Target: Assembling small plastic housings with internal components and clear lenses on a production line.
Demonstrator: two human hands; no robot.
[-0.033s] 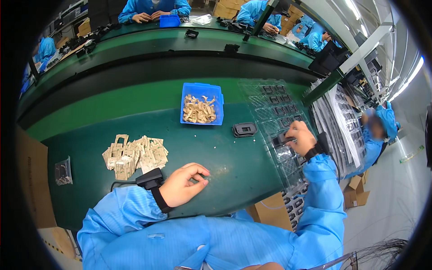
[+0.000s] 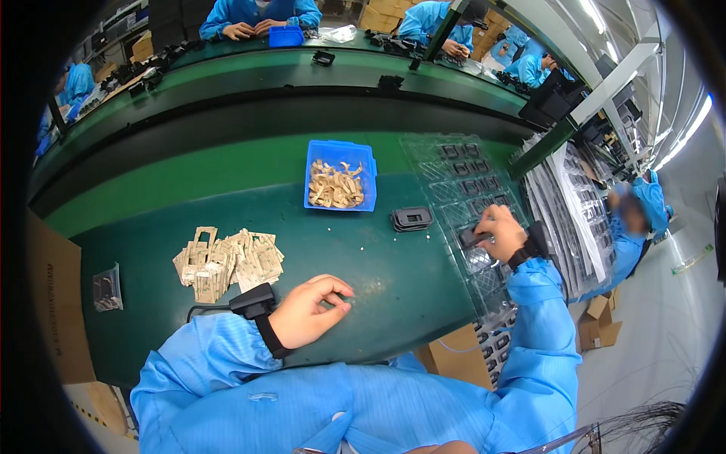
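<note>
My right hand (image 2: pixel 501 231) is closed on a small black part (image 2: pixel 470 236) and holds it over a clear plastic tray (image 2: pixel 454 178) with rows of pockets, several holding black parts. My left hand (image 2: pixel 311 309) rests on the green table (image 2: pixel 378 272) near its front edge. Its fingers are curled down, and I cannot tell whether anything lies under them. A black band with a small device (image 2: pixel 255 301) sits on that wrist. A stack of black parts (image 2: pixel 412 219) lies on the table just left of the tray.
A blue bin (image 2: pixel 340 175) of tan pieces stands at mid-table, with a pile of tan cards (image 2: pixel 227 261) to its left and a small clear bag (image 2: pixel 107 289) beyond. Stacked clear trays (image 2: pixel 563 204) lie on the right. Other people in blue work nearby.
</note>
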